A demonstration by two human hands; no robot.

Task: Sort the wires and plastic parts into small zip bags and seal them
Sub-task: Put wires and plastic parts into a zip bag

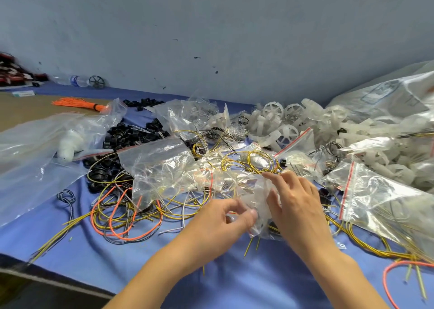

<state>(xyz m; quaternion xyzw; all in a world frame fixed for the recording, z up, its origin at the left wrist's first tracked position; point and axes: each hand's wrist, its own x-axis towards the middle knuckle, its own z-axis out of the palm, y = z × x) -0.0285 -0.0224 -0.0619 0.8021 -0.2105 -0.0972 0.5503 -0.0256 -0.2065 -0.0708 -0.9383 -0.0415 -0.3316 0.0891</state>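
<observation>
- The water bottle (70, 80) lying at the far left edge of the tabletop (234, 280) has a blue-and-white label; its writing is too small to read.
- The large clear bag (387, 92) at the far right corner carries a blue printed mark, which is also illegible.
- The small zip bag (249, 191) being handled is clear and crumpled. It lies near the front middle of the tabletop, on top of loose yellow wires (249, 158).
- The left hand (220, 224) pinches the bag's near edge, with thumb and fingers (252, 213) clamped on the plastic.
- The right hand (293, 203) rests on the same bag from the right, its fingers apart and fairly straight.
- Black plastic parts (117, 142) are heaped left of centre, with looped orange wires (112, 214) in front of them.
- White plastic wheels (286, 130) are piled toward the far right.
- Another zip bag (375, 198), with a red seal strip, lies at the right edge and holds wires.
- A tied orange bundle (77, 104) lies far left.
</observation>
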